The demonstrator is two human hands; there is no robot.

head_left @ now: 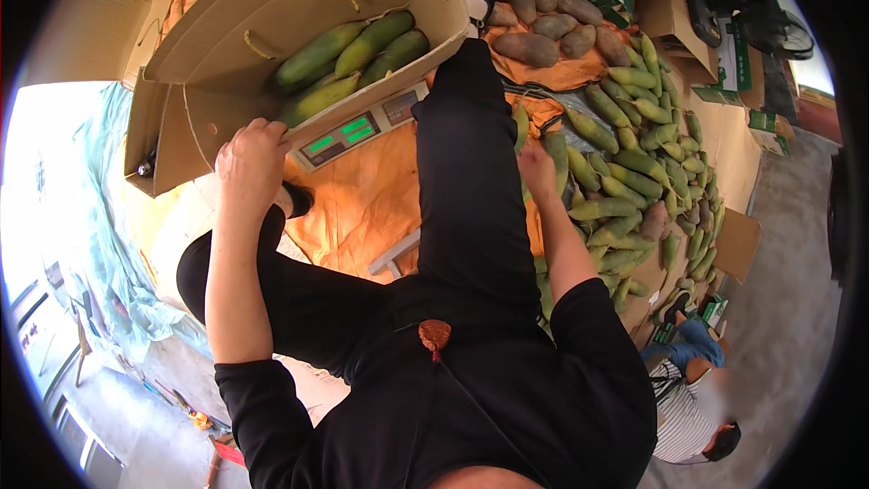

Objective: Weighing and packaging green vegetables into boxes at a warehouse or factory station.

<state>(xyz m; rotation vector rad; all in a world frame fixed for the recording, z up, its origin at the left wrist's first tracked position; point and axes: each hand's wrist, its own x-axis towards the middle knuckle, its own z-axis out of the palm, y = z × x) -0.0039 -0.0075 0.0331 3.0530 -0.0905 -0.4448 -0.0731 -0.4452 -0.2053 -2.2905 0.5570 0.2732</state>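
Observation:
An open cardboard box point(201, 72) with several long green radishes point(380, 43) in it rests on a scale point(337, 139) with a lit green display. At the box's near edge, my left hand point(251, 161) is closed on the cardboard, its fingers curled by the rim. Beyond my right knee, my right hand point(537, 172) is closed around a green radish point(520, 124), which shows above and below the fist. Just right of that hand stands another green radish point(557, 158), next to a large heap of green radishes point(638, 172).
Brownish-red radishes point(528, 47) lie on an orange sheet point(362, 204) at the far side. More cardboard boxes point(674, 32) and a black fan point(774, 23) are at the far right. A person in a striped top point(683, 412) is at the lower right. Plastic sheeting point(118, 217) hangs left.

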